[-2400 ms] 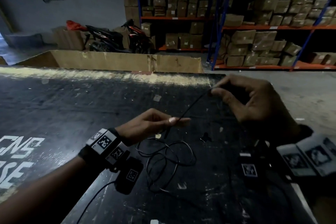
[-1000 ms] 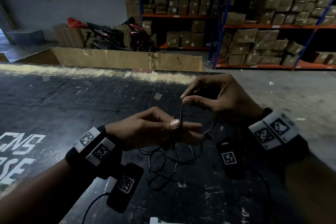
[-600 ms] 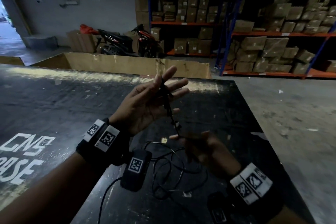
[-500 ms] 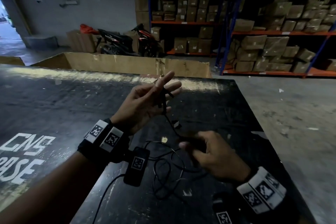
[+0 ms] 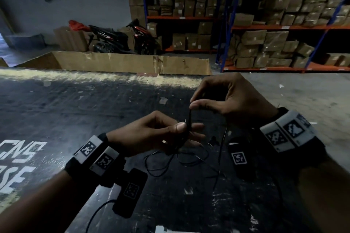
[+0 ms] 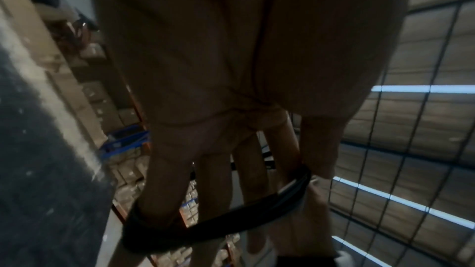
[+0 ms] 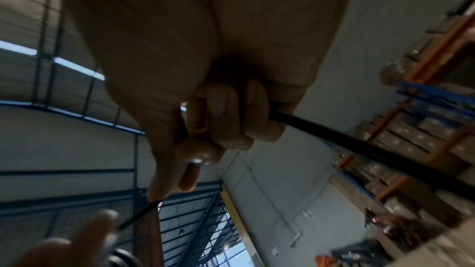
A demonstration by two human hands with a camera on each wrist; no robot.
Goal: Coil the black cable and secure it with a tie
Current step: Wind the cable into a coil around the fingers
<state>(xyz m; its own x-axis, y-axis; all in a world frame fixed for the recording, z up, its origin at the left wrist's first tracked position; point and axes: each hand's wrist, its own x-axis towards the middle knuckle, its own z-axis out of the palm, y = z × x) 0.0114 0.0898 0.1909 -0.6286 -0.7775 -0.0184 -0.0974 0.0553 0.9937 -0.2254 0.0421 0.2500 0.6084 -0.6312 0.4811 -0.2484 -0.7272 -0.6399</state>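
Note:
The thin black cable (image 5: 190,117) runs taut from my right hand (image 5: 191,105) down to my left hand (image 5: 186,130). My right thumb and forefinger pinch it just above the left hand. In the right wrist view the cable (image 7: 359,149) also passes through the curled fingers and out to the right. My left thumb presses the cable against the fingers. In the left wrist view the cable (image 6: 231,216) lies wrapped across those fingers. The rest of it hangs in loose loops (image 5: 166,164) on the table below. No tie is in view.
The black table (image 5: 94,111) carries white lettering (image 5: 19,159) at its left. Its right edge drops to a concrete floor (image 5: 306,100). A long cardboard box (image 5: 123,62) stands behind the table, with parked scooters (image 5: 113,38) and shelves of cartons (image 5: 269,41) beyond.
My left hand has come down from its raised, spread pose and now clamps the cable with its thumb. My right hand has risen from near the table to above the left, drawing the cable with it.

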